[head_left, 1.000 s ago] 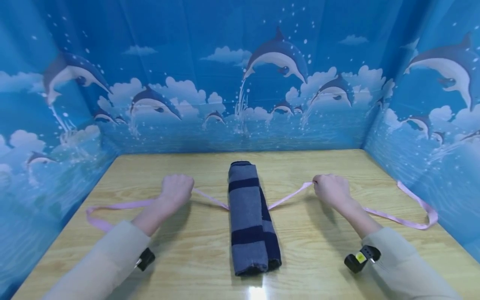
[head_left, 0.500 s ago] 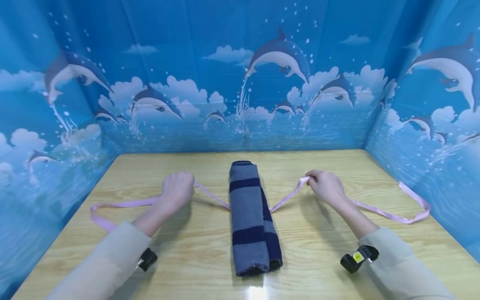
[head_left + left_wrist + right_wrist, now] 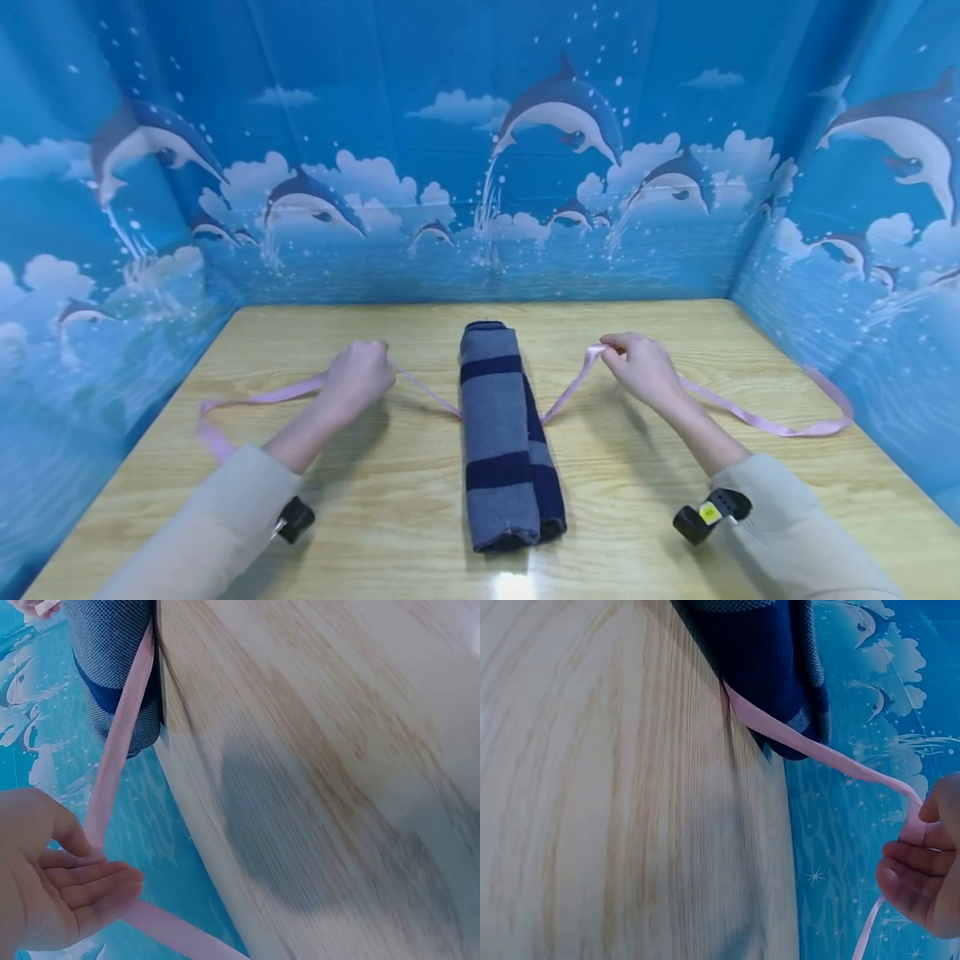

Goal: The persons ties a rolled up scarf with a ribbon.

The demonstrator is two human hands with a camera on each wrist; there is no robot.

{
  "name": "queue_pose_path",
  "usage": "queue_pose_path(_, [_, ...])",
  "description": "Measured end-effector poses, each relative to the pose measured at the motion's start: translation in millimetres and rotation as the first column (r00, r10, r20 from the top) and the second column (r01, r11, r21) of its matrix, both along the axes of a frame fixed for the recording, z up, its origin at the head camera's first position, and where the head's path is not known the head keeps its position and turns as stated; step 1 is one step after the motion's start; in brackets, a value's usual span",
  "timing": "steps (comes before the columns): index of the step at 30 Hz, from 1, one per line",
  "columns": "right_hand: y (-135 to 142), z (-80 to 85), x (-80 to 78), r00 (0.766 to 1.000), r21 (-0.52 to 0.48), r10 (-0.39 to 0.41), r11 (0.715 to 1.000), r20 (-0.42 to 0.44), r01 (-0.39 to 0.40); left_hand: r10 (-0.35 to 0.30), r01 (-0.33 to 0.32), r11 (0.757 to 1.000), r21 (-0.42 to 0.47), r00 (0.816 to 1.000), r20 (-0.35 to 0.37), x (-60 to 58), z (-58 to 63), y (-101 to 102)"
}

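Left sleeve: long, plain pale beige, ending short of the hand
Right sleeve: same pale beige
Left wrist camera: small black box, silvery piece beside it
Right wrist camera: black, boxy, bright yellow label
Fingers: bare

Right hand pinches a pink ribbon
It runs from under a dark blue and grey cloth on a wood-grain table, near a blue printed backdrop.
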State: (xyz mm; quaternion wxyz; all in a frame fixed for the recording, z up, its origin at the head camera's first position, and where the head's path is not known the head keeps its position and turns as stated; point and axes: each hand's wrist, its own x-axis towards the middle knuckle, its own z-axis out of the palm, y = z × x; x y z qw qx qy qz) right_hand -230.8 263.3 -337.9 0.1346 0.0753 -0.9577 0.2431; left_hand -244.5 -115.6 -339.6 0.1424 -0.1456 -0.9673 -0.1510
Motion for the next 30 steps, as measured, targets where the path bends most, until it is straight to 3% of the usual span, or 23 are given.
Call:
queue_pose_path(9, [-10.0,6.6,4.2,0.998,-0.132,0.049,0.99,-0.029,-0.052,-0.022,0.028,0.991,0.133,0.999,-0.044,0.4,2.9,7.0])
queue_pose_path(11, [-12.1,7.3,4.5,0.998,-0.141,0.052,0.988,-0.046,-0.058,-0.034,0.048,0.984,0.17,0.996,-0.083,1.2,3.7,8.8])
queue_pose_path(16, [-16.8,9.9,5.1,0.997,-0.193,0.047,0.979,-0.066,-0.059,-0.076,0.129,0.956,0.265,0.977,-0.201,-0.2,4.6,14.9])
queue_pose_path(20, [-20.5,14.3,5.1,0.997,-0.23,0.045,0.971,-0.068,-0.06,-0.09,0.167,0.931,0.324,0.967,-0.239,-1.1,8.0,20.5])
queue_pose_path(30, [-29.4,29.6,6.4,0.997,-0.371,0.079,0.926,0.011,-0.069,-0.09,0.137,0.891,0.432,0.988,-0.127,3.3,24.5,33.8])
